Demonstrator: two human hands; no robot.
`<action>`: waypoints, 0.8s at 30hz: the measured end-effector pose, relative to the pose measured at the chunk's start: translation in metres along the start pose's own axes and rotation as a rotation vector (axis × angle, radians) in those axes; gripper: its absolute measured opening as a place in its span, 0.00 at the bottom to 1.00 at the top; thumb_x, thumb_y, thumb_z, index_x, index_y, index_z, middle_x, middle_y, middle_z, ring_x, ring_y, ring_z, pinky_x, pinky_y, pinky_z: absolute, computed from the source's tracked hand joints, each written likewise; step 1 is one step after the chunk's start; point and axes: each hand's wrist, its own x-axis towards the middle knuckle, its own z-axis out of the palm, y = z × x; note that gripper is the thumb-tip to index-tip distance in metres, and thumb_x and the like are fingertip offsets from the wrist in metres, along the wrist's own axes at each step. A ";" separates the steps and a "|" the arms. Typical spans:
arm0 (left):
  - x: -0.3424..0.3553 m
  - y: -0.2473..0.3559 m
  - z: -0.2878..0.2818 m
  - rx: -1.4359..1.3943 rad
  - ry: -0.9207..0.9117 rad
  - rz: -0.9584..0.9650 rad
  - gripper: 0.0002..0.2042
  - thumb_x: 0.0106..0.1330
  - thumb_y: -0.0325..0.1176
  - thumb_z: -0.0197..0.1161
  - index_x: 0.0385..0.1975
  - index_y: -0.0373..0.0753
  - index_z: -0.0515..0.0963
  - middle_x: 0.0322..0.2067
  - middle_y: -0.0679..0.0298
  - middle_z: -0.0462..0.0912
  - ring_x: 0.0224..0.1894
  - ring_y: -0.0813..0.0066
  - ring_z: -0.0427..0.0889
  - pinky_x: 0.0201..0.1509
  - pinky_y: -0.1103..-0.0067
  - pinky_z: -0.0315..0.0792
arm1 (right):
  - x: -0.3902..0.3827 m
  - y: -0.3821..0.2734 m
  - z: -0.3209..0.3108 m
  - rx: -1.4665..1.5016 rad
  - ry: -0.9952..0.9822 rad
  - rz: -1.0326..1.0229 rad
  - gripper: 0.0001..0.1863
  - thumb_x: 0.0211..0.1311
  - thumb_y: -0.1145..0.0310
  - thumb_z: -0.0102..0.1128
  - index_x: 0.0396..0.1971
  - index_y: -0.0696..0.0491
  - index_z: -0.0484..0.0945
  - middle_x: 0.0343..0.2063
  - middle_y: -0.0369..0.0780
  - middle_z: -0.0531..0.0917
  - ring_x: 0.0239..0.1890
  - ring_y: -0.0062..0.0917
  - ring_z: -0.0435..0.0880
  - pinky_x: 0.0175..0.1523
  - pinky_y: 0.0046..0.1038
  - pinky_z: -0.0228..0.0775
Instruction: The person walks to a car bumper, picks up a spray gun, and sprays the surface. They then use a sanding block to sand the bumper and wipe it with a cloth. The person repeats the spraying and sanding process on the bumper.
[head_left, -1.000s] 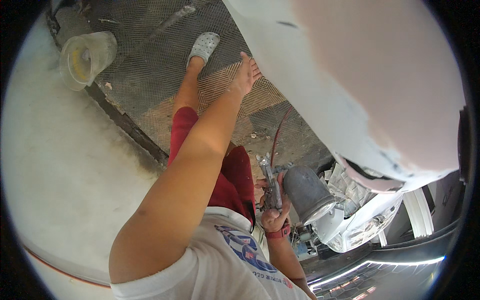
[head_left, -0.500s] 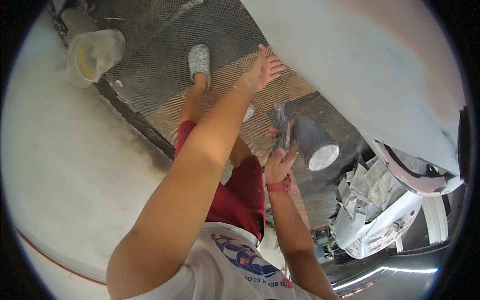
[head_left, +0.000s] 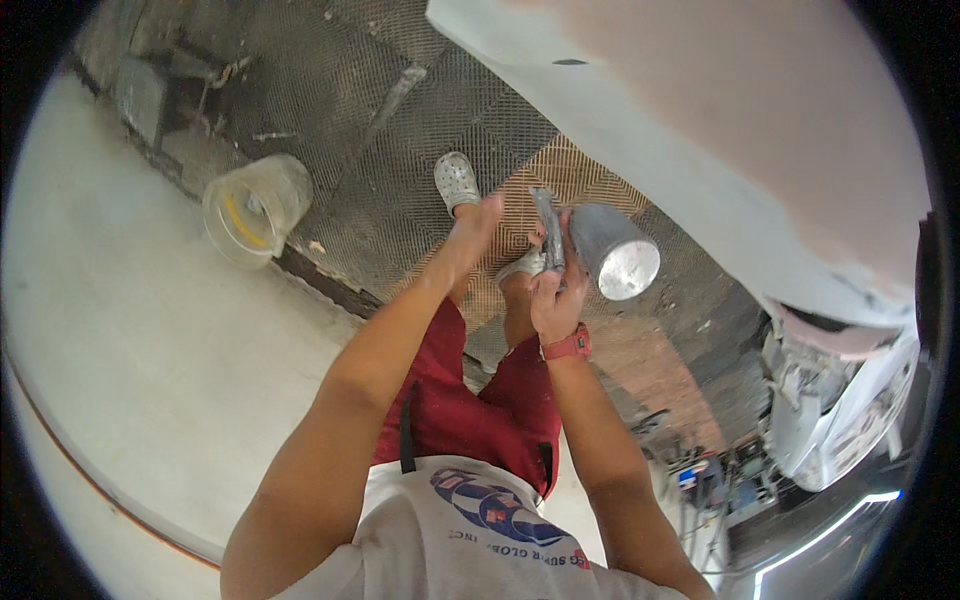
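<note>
My right hand [head_left: 556, 295], a red watch [head_left: 568, 343] on its wrist, is closed around the handle of a grey metal spray gun [head_left: 548, 230]. The gun's dull metal cup [head_left: 606, 245] juts out to the right, its pale round end facing me. My left hand [head_left: 470, 238] is raised to the left of the gun, apart from it. Seen edge-on and slightly blurred, its fingers look stretched out, with nothing visible in them. A car body panel [head_left: 700, 130], white with pinkish patches, lies beyond the gun on the right.
On the left, a clear plastic bucket [head_left: 275, 200] lies beside a whitish panel [head_left: 130, 300]. Dusty ribbed matting [head_left: 340, 110] covers the floor under my light clogs [head_left: 457, 182]. At far right stands another white car part [head_left: 840, 410], with clutter [head_left: 715, 490] near it.
My left hand has drawn back toward me and left, away from the car panel. The spray gun stays in my right hand, shifted slightly up and left. The whole view has shifted.
</note>
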 end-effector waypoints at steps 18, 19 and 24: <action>-0.351 -0.052 0.013 1.624 -1.037 0.042 0.32 0.76 0.34 0.56 0.80 0.37 0.62 0.79 0.47 0.64 0.80 0.47 0.65 0.83 0.41 0.51 | -0.056 0.078 -0.024 0.086 0.267 -0.125 0.31 0.80 0.56 0.53 0.74 0.60 0.73 0.68 0.58 0.79 0.74 0.57 0.73 0.78 0.47 0.61; -0.363 -0.046 0.004 1.533 -1.018 -0.012 0.33 0.75 0.33 0.59 0.80 0.37 0.63 0.79 0.47 0.65 0.80 0.48 0.66 0.83 0.43 0.53 | -0.057 0.087 -0.026 0.063 0.285 -0.135 0.31 0.80 0.56 0.53 0.74 0.60 0.73 0.66 0.57 0.81 0.70 0.53 0.76 0.75 0.45 0.65; -0.264 -0.065 -0.045 1.205 -0.658 0.067 0.32 0.74 0.30 0.67 0.78 0.37 0.67 0.74 0.50 0.74 0.76 0.52 0.73 0.83 0.58 0.62 | -0.044 0.124 -0.017 0.015 0.379 -0.192 0.30 0.81 0.57 0.52 0.74 0.61 0.73 0.61 0.54 0.85 0.62 0.44 0.85 0.68 0.42 0.74</action>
